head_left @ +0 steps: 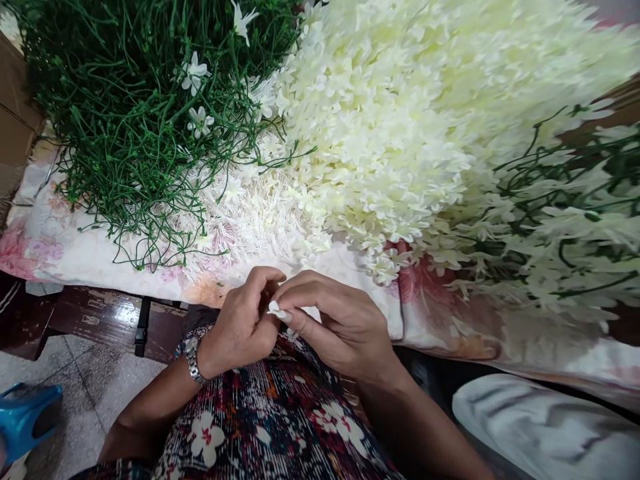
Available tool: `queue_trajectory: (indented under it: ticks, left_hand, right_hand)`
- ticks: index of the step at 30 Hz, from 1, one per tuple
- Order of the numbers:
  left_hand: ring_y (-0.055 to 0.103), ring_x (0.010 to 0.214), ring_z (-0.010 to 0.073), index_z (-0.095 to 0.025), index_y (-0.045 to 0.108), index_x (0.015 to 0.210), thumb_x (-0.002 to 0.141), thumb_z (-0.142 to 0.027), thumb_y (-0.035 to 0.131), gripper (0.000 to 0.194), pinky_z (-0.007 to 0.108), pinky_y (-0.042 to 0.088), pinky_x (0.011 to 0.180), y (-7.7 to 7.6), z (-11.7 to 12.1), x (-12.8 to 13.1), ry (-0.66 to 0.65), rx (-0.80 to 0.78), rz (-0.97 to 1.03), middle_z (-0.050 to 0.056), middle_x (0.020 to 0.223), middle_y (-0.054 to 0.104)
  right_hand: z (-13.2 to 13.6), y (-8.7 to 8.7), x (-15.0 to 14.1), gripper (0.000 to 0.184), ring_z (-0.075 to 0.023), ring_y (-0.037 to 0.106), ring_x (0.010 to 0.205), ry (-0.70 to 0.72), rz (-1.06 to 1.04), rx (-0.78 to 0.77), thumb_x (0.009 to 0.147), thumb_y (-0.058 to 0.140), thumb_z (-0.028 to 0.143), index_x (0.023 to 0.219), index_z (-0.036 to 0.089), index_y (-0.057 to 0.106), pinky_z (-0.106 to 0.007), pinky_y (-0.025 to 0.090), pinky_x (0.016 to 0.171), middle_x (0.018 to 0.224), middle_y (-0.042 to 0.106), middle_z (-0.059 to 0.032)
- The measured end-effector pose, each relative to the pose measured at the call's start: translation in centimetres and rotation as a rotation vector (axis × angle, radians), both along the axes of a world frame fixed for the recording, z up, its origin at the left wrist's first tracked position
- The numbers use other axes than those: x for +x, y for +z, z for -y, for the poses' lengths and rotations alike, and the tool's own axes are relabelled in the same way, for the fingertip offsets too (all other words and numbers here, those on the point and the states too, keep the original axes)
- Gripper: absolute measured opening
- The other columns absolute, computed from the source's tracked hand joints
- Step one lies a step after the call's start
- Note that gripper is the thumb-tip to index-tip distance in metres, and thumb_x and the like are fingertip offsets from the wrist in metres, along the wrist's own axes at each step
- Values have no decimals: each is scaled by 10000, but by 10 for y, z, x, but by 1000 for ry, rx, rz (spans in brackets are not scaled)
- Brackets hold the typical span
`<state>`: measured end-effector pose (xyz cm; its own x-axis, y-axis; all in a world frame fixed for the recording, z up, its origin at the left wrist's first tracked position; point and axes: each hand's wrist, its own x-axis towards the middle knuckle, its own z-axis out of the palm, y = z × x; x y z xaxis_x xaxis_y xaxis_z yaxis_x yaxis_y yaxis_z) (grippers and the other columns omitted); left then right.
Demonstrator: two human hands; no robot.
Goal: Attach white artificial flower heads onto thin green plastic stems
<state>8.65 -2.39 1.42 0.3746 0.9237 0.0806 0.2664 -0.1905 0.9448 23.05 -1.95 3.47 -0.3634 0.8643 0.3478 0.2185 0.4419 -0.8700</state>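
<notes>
A small white artificial flower piece (273, 307) sits between the fingertips of both hands, low over the cloth's front edge. My right hand (343, 323) pinches it with thumb and index finger. My left hand (245, 327), with a metal watch at its wrist, is closed right against the right fingertips. Whatever its curled fingers hold is hidden. Beyond the hands lies a heap of green plastic stems (130, 140), with a few white flowers among them. A large pile of cream-white artificial flowers (380, 127) spreads to its right.
Thin white pieces (255, 213) lie heaped between stems and flowers. Flowers on green stems (575, 220) lie at the right. A floral cloth (115, 257) covers the work surface. Cardboard (17, 127) stands at the left edge, a blue plastic object (30, 413) lower left, pale fabric (540, 427) lower right.
</notes>
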Motion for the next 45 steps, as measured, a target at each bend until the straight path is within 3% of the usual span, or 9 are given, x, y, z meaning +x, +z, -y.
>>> queue_trajectory:
  ticks: [5,9,19,27,31,40,45]
  left_hand:
    - [477,671,114,-153,473,845,749,-61,426,141,252,392,612,-3,4,3,115,242,-78,20,732,510]
    - [459,605,89,-146,500,837,769,-48,421,143,215,375,553,-4,4,3,171,295,-49,4,673,498]
    - [485,608,95,-159,592,896,812,-129,424,189,215,401,574,-6,0,-4,48,103,52,13,688,552]
    - [479,559,90,-153,613,748,830,-234,420,225,207,407,547,-8,1,-4,29,-135,247,2,610,540]
    - [463,558,98,-136,585,685,823,-292,426,262,220,400,543,-10,2,-5,13,-224,242,11,600,525]
    - [308,486,61,-133,493,590,819,-203,408,254,191,281,461,-7,-2,-5,-34,-117,185,-37,519,326]
    - [299,474,58,-130,477,582,815,-184,395,253,188,268,450,-6,-3,-4,-52,-64,141,-38,514,329]
  right_hand:
    - [4,-5,-1,171,-93,542,694,-140,-9,24,712,545,47,831,168,562,-239,453,612,737,579,-12]
    - [5,-5,0,172,-107,550,721,-175,-31,0,713,547,65,841,176,574,-254,455,617,766,572,-18]
    - [3,-4,7,173,-93,536,670,-223,-92,-12,685,565,37,804,160,588,-240,431,588,707,567,-1]
    - [4,-4,5,172,-96,538,656,-238,17,82,679,570,46,818,147,581,-225,439,563,702,573,-17]
    - [3,-3,6,178,-100,523,664,-216,80,132,682,564,44,827,146,567,-228,442,567,712,559,-25]
    - [0,2,9,144,-122,496,680,-150,259,234,717,526,69,836,147,546,-261,441,596,731,546,-51]
    - [-1,-2,9,108,-115,488,655,-137,264,225,740,496,89,820,154,531,-248,432,571,701,527,-42]
